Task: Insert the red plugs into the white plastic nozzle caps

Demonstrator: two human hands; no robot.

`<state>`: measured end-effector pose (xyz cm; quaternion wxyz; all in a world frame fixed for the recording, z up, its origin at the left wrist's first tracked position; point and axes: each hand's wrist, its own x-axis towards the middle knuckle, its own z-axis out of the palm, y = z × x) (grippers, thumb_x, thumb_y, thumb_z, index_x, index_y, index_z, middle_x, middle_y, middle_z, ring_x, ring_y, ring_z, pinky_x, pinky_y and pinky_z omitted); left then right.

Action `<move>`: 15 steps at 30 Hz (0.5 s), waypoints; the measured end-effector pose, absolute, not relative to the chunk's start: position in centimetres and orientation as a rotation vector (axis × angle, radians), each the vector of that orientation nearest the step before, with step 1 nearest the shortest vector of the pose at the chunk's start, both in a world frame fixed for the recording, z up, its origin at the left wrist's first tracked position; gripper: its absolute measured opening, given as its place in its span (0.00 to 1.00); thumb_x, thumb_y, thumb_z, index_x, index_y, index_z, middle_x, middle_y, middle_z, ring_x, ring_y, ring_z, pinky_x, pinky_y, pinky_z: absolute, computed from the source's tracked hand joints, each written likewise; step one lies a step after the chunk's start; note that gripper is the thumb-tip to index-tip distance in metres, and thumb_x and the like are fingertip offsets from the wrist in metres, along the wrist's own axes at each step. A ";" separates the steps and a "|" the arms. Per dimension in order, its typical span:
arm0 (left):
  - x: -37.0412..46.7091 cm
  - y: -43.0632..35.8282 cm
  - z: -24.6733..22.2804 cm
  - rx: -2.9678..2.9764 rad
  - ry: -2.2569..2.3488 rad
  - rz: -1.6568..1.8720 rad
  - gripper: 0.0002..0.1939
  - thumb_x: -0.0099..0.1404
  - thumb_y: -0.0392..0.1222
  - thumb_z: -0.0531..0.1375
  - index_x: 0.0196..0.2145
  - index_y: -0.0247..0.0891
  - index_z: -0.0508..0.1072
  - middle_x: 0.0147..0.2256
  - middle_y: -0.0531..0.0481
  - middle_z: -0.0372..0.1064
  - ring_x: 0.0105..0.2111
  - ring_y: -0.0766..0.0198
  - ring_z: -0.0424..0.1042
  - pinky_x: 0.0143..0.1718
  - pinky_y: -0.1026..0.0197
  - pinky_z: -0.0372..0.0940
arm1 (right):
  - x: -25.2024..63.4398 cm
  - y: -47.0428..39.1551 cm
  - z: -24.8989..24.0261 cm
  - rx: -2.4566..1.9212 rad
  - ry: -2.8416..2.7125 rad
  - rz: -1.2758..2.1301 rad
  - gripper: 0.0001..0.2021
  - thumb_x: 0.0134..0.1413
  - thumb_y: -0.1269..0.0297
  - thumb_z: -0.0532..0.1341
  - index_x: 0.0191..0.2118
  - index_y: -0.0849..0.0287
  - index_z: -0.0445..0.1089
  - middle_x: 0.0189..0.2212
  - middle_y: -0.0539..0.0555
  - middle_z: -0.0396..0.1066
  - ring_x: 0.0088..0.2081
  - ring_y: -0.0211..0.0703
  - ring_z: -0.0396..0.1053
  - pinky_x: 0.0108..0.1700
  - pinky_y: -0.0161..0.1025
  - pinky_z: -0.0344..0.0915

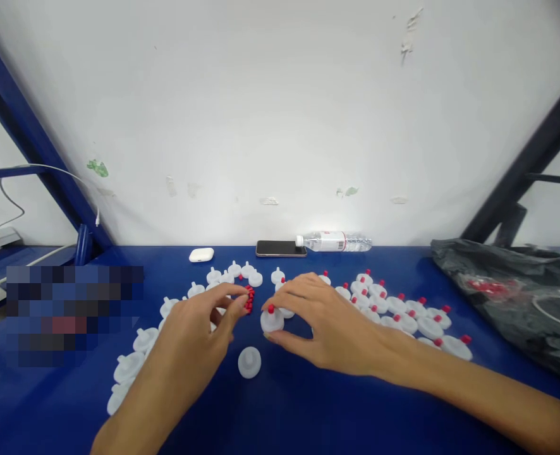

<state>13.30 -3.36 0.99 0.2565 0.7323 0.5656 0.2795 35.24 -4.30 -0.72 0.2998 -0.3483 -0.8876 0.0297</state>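
My right hand curls its thumb and fingers around a white plastic nozzle lid tipped with a small red cap. Beside it, my left hand pinches at the edge of a small heap of red caps; its thumb and forefinger are closed on one of them, partly hidden. In front of both hands, a single white lid without a red tip lies on the blue table. Bare white lids curve along the left, some behind my left forearm. To the right stand several red-tipped lids.
Against the wall at the back lie a phone, a clear bottle on its side and a white earbud case. A black plastic bag with a packet of red pieces covers the right edge. Blue frame posts slope up at the left.
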 end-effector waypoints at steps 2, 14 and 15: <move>12.7 -2.8 0.6 2.177 1.778 0.579 0.16 0.73 0.49 0.53 0.46 0.45 0.78 0.36 0.51 0.81 0.31 0.56 0.77 0.36 0.55 0.64 | 35.2 -4.2 -1.2 -0.999 -2.448 0.157 0.13 0.65 0.61 0.65 0.52 0.58 0.73 0.42 0.55 0.76 0.46 0.49 0.72 0.53 0.46 0.64; 13.4 -2.0 -1.5 2.468 1.968 0.022 0.14 0.73 0.36 0.52 0.42 0.38 0.78 0.42 0.40 0.76 0.45 0.43 0.77 0.37 0.52 0.66 | 34.5 -5.0 -1.8 -0.979 -2.527 0.248 0.17 0.67 0.61 0.62 0.59 0.58 0.68 0.55 0.56 0.73 0.59 0.49 0.66 0.66 0.49 0.52; 13.5 -2.0 -1.6 2.478 1.971 0.000 0.14 0.73 0.35 0.51 0.42 0.37 0.78 0.42 0.40 0.75 0.45 0.43 0.77 0.37 0.51 0.66 | 34.3 -5.3 -1.9 -0.933 -2.569 0.263 0.21 0.68 0.57 0.62 0.61 0.58 0.66 0.57 0.56 0.72 0.60 0.49 0.65 0.68 0.49 0.49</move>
